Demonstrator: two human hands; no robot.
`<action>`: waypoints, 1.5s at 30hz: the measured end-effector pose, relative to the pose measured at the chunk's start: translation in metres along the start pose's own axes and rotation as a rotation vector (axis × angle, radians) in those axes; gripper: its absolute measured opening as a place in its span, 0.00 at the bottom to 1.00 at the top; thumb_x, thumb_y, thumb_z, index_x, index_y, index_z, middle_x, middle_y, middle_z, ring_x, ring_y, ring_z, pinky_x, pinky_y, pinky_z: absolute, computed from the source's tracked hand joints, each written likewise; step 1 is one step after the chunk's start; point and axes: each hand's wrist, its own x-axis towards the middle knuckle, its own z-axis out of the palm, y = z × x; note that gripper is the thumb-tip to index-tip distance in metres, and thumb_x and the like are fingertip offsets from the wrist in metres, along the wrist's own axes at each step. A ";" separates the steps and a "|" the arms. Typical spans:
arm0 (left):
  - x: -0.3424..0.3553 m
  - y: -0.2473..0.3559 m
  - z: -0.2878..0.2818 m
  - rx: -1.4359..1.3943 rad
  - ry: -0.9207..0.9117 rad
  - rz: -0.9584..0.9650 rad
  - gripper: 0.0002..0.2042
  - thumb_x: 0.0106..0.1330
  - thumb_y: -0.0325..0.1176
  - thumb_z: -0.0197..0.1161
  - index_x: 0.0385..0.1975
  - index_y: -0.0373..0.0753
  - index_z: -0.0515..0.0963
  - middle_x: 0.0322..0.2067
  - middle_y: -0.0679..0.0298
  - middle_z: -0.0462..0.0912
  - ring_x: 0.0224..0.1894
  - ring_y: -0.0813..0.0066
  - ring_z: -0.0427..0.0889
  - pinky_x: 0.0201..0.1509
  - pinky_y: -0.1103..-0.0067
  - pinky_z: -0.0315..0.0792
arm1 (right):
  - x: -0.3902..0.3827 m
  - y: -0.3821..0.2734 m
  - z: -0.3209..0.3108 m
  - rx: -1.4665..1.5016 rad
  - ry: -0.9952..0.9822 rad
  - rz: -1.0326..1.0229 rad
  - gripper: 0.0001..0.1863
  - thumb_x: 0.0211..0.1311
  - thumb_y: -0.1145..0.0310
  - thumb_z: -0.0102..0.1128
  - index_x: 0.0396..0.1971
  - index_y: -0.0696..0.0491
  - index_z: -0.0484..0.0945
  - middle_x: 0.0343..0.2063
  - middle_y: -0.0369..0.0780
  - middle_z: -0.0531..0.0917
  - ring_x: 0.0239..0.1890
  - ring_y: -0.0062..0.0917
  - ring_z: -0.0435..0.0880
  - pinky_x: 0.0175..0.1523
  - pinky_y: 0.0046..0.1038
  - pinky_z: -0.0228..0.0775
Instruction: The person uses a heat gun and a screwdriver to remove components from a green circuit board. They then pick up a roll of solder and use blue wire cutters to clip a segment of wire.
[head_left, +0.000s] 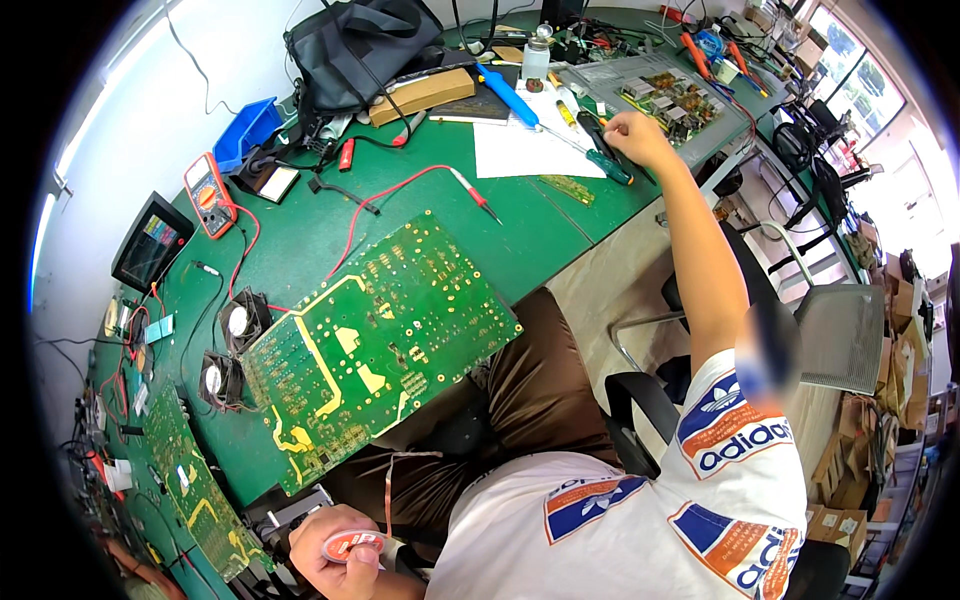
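My left hand (325, 545), low in the view, is wrapped round a small round spool (353, 543) with a red and white face. A thin copper-coloured braid (389, 490) rises from it and bends to the right. Reaching far right over the bench, my right hand (638, 138) has its fingers curled together beside a dark-handled tool (592, 130); what they hold, if anything, is hidden. Between my hands, a large green circuit board (385, 340) overhangs the bench's front edge above my lap.
A blue soldering iron (508, 95) and a green-handled screwdriver (608, 167) lie by white paper (520, 152). A red-tipped probe (475, 192) lies behind the board. At left are a multimeter (208, 195), small fans (238, 320) and another board (200, 490). An office chair (835, 335) stands right.
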 end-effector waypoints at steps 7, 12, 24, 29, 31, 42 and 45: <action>0.002 -0.002 0.011 -0.057 0.027 0.002 0.20 0.62 0.45 0.66 0.31 0.30 0.75 0.17 0.58 0.76 0.14 0.76 0.72 0.18 0.81 0.65 | -0.021 -0.021 0.000 -0.047 -0.203 -0.079 0.15 0.48 0.68 0.69 0.37 0.57 0.83 0.32 0.45 0.86 0.38 0.36 0.86 0.46 0.33 0.76; 0.005 -0.001 0.005 -0.057 -0.035 0.058 0.17 0.61 0.42 0.67 0.29 0.30 0.76 0.16 0.59 0.76 0.15 0.74 0.75 0.20 0.80 0.68 | -0.029 -0.029 -0.007 0.018 -0.155 -0.028 0.14 0.50 0.65 0.68 0.36 0.57 0.83 0.30 0.45 0.85 0.33 0.34 0.85 0.42 0.33 0.76; -0.001 0.009 0.004 -0.005 0.116 -0.093 0.11 0.55 0.34 0.68 0.28 0.30 0.80 0.22 0.56 0.82 0.23 0.70 0.81 0.27 0.80 0.71 | -0.031 -0.118 -0.007 0.153 -0.160 -0.298 0.13 0.61 0.68 0.61 0.42 0.60 0.82 0.33 0.45 0.86 0.36 0.30 0.84 0.45 0.31 0.76; -0.004 0.010 -0.001 0.005 0.084 -0.090 0.10 0.56 0.32 0.68 0.29 0.30 0.80 0.23 0.56 0.83 0.23 0.70 0.82 0.28 0.80 0.72 | -0.016 -0.166 0.019 0.186 -0.245 -0.489 0.12 0.61 0.71 0.60 0.42 0.60 0.81 0.35 0.47 0.86 0.37 0.34 0.86 0.46 0.32 0.76; -0.004 0.011 -0.001 -0.004 0.084 -0.085 0.09 0.56 0.31 0.68 0.29 0.30 0.80 0.23 0.56 0.83 0.23 0.70 0.82 0.28 0.80 0.72 | -0.016 -0.190 0.033 0.231 -0.308 -0.564 0.11 0.61 0.72 0.58 0.42 0.60 0.82 0.34 0.47 0.86 0.37 0.34 0.85 0.45 0.32 0.76; -0.014 0.018 -0.018 -0.063 -0.092 -0.195 0.07 0.59 0.27 0.69 0.35 0.32 0.82 0.30 0.57 0.85 0.30 0.66 0.84 0.35 0.77 0.76 | -0.020 -0.306 0.078 0.143 -0.640 -0.817 0.14 0.60 0.78 0.54 0.46 0.62 0.80 0.39 0.51 0.85 0.42 0.36 0.86 0.48 0.33 0.76; -0.017 0.015 -0.021 -0.053 -0.095 -0.118 0.08 0.60 0.27 0.69 0.37 0.33 0.82 0.31 0.57 0.85 0.30 0.65 0.84 0.35 0.77 0.76 | -0.012 -0.335 0.097 0.170 -0.690 -0.888 0.15 0.61 0.77 0.54 0.47 0.62 0.80 0.42 0.52 0.85 0.45 0.36 0.85 0.50 0.33 0.76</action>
